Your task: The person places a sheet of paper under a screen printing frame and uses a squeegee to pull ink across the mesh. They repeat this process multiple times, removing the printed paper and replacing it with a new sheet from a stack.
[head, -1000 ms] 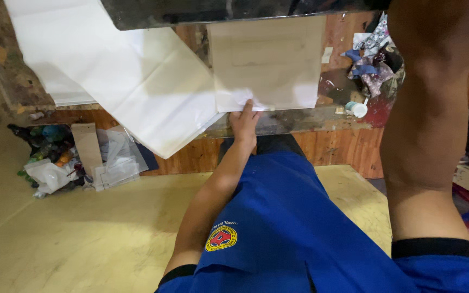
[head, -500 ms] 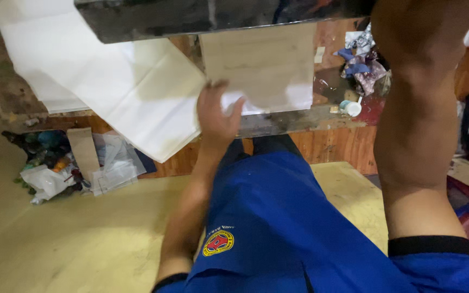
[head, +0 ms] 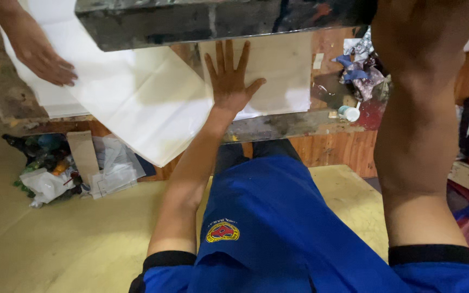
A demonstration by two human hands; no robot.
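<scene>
My left hand [head: 229, 81] lies flat, fingers spread, on a pale rectangular sheet [head: 283, 70] on the worktable [head: 294, 125]. A dark, paint-stained frame [head: 213, 21] hangs tilted just above the sheet, and its edge covers my fingertips' far side. My right forearm [head: 424, 119] rises at the right towards that frame. The right hand itself is out of sight past the top edge. Large white sheets [head: 137, 103] overlap to the left and hang over the table's front edge. Another person's hand [head: 42, 57] rests on them at the top left.
Crumpled stained rags [head: 362, 68] and a small white pot [head: 348, 113] sit at the table's right end. Plastic bags and litter [head: 55, 173] and a cardboard piece [head: 84, 157] lie on the floor below left. My blue clothing [head: 278, 233] fills the foreground.
My left hand has slid from the sheet's near edge up onto it and spread flat. Another person's hand has come in at the top left. The dark frame sits lower in view.
</scene>
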